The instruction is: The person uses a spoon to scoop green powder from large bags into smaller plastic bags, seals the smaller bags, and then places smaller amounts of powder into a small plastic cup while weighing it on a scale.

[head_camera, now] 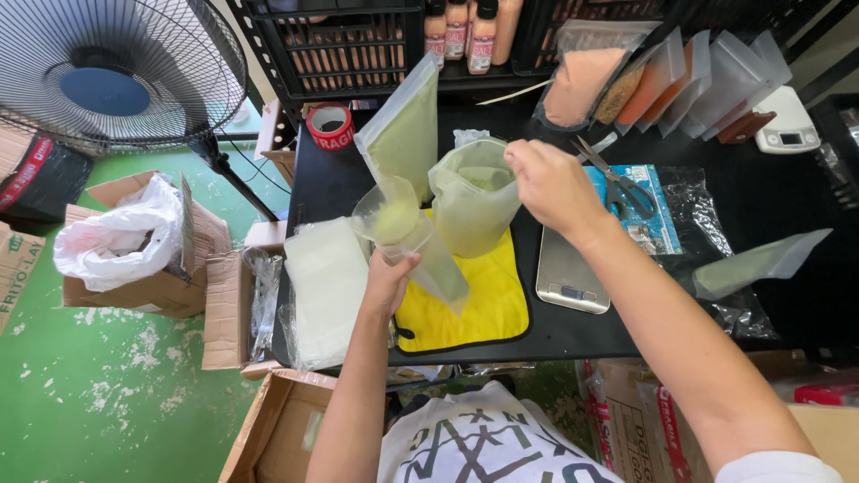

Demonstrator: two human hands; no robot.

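My left hand grips a clear plastic pouch held open, with pale green powder inside. My right hand is closed above a larger plastic bag of green powder and seems to pinch a scoop handle; the scoop itself is hidden. Both bags hang over a yellow cloth on the black table. A filled green pouch stands upright behind them.
A small digital scale lies right of the cloth, scissors on a blue card beyond it. A stack of empty pouches lies left. Filled pouches, a white scale, tape roll, fan, cardboard boxes.
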